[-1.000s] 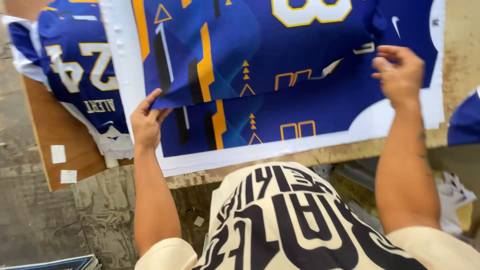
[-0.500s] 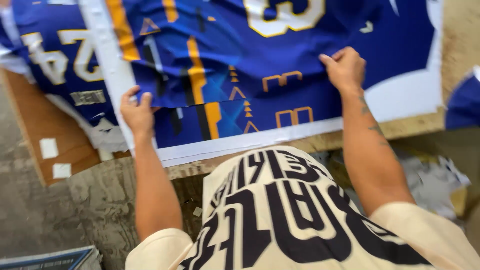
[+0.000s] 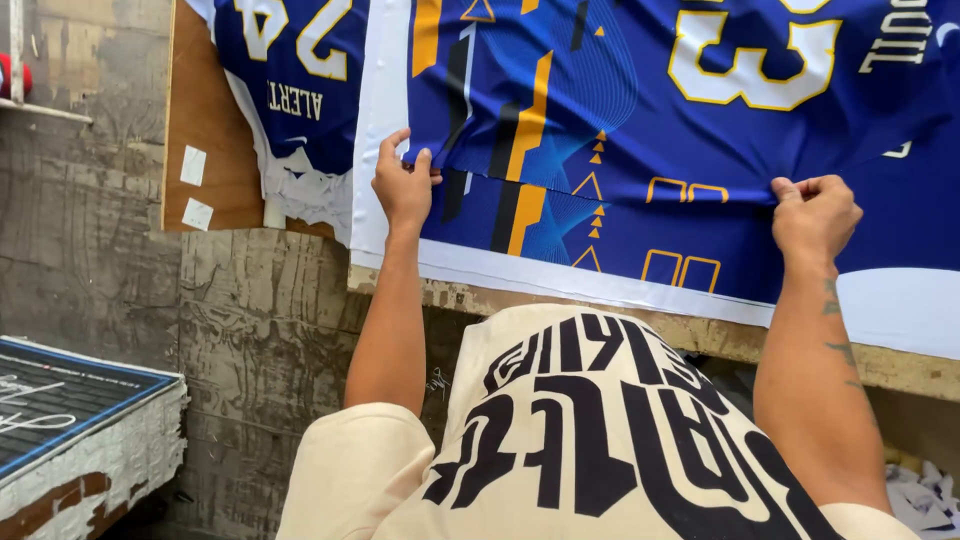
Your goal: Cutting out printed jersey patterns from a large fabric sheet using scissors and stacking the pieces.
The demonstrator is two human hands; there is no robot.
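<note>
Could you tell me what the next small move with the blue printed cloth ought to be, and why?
Probably lift the cloth up and away from the printed sheet under it. The left hand and the right hand each pinch the lower edge of the blue printed cloth, which is already raised at the left and shows the matching print below, so peeling evenly from both sides seems sensible.

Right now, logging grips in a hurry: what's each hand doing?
Left hand: closed, pinching the blue printed fabric at its edge.
Right hand: closed, gripping the same fabric.
</note>
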